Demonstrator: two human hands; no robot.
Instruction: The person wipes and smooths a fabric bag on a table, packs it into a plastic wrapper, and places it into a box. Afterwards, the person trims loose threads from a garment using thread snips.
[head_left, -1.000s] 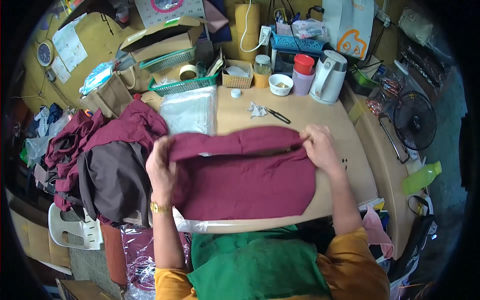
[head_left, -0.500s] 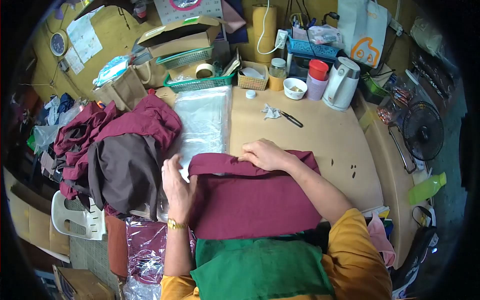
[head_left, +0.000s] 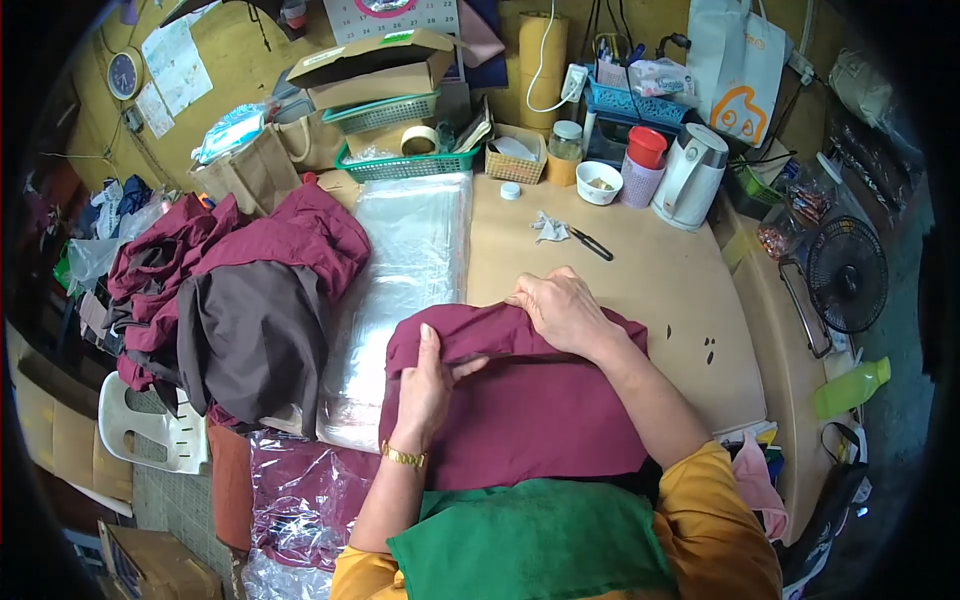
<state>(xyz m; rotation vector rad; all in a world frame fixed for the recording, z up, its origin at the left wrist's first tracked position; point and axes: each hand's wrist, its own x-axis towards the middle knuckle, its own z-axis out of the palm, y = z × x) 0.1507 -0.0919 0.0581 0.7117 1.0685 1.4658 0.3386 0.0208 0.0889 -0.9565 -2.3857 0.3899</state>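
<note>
A maroon folded cloth (head_left: pixel 540 425), possibly a garment, lies at the table's near edge, with its far part turned over in a band. My right hand (head_left: pixel 562 312) pinches the far edge of this band near its middle. On the cloth's left part rests my left hand (head_left: pixel 428 390), its thumb and a finger spread apart against the band; its other fingers are partly hidden. Beyond the left hand lies a stack of clear plastic bags (head_left: pixel 410 240). Left of the bags is a heap of maroon and dark grey garments (head_left: pixel 255 330).
Small black-handled snips (head_left: pixel 592 243) lie beside a crumpled white scrap (head_left: pixel 550 228). Along the back stand a green basket (head_left: pixel 410 165), a jar (head_left: pixel 564 155), a white bowl (head_left: pixel 598 184) and a white kettle (head_left: pixel 690 180). A fan (head_left: pixel 846 272) stands at right; bagged maroon cloth (head_left: pixel 305 500) lies at lower left.
My left hand has moved right, from the cloth's left edge onto its folded band. My right hand still grips the band, now slightly higher and bunching it up. The view has shifted slightly.
</note>
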